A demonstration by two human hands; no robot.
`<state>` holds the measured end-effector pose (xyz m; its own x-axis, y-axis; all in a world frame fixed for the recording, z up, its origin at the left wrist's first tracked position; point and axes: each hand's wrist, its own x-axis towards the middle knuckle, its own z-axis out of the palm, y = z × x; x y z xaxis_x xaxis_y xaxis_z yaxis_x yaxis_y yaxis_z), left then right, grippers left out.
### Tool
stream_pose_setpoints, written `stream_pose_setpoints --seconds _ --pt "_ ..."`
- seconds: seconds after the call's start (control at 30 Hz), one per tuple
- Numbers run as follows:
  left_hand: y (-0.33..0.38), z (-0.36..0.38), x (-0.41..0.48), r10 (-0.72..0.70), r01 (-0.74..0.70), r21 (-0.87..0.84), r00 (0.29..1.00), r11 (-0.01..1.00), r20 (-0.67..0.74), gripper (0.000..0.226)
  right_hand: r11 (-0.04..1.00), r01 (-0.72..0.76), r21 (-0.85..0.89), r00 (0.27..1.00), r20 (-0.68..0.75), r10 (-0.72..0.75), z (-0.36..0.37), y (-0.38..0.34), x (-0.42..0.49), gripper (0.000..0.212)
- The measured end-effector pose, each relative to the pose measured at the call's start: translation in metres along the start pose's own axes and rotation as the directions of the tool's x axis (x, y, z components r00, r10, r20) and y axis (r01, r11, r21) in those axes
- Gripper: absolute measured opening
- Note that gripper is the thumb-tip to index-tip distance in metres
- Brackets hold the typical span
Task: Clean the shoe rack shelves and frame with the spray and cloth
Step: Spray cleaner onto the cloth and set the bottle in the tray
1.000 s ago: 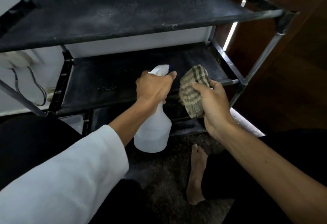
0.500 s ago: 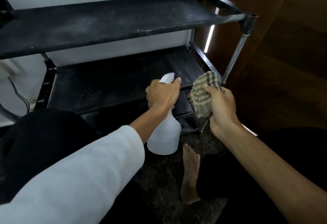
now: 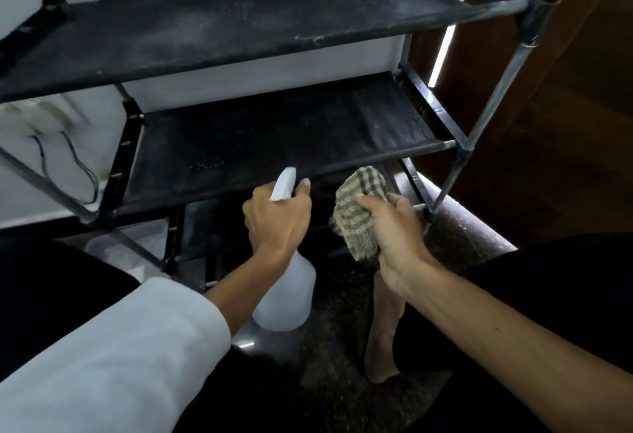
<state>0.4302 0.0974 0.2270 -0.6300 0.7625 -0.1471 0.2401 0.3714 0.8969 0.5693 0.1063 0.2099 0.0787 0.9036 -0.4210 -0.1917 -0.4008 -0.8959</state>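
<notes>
Room: white wall [image 3: 274, 83] on the far side, dark wood panel [image 3: 565, 124] on the right, a bright strip of light [image 3: 442, 45] between the two, and a dark speckled floor [image 3: 342, 381] near.
Rack: black rack [image 3: 496, 90] of metal tubes and plastic joints, standing on the floor against the wall.
Top shelf: the top shelf [image 3: 239, 32] is black fabric, filmed with pale dust and specks.
Middle shelf: the middle shelf [image 3: 274, 138] is darker, with a few pale specks toward its near left part.
Lower tiers: in shadow; what lies there cannot be told.
Bottle: translucent white bottle [image 3: 291, 295], upright and off the floor, just near of the middle shelf's front edge. Its nozzle [image 3: 284, 184] points far, toward that shelf. The body is cloudy, so how much liquid it holds cannot be told.
Left hand: the left hand [image 3: 274, 223] has its grip clamped round the bottle's neck, one fingertip up beside the nozzle.
Cloth: checked beige cloth [image 3: 359, 213], bunched, just right of the bottle and below the middle shelf's front edge. Whether it touches the rack cannot be told.
Right hand: the right hand [image 3: 397, 237] has its grip clamped on the cloth, thumb on top.
Arms: white sleeve [image 3: 120, 347] on the left forearm; the right forearm is bare.
Foot: bare foot [image 3: 383, 330] on the floor, under the right arm.
Left of rack: two dark cords [image 3: 82, 172] hang down the wall from a blurred pale thing.
</notes>
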Motion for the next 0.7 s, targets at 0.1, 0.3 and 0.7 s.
stream_pose_setpoints --seconds 0.1,0.3,0.7 --pt "-0.027 -0.017 -0.003 -0.024 0.025 0.016 0.998 1.0 -0.056 0.029 0.998 -0.051 -0.043 0.997 0.054 0.053 0.015 0.013 -0.005 0.033" --pt "-0.079 -0.056 0.011 -0.091 0.103 0.063 0.98 0.993 -0.177 0.03 0.981 -0.089 -0.172 0.977 0.176 0.12 0.041 0.037 -0.012 0.031" --pt "-0.12 -0.081 0.04 -0.18 0.2 0.065 0.955 0.978 -0.236 0.024 0.909 -0.127 -0.397 0.952 0.209 0.224 0.084 0.104 0.023 0.058"
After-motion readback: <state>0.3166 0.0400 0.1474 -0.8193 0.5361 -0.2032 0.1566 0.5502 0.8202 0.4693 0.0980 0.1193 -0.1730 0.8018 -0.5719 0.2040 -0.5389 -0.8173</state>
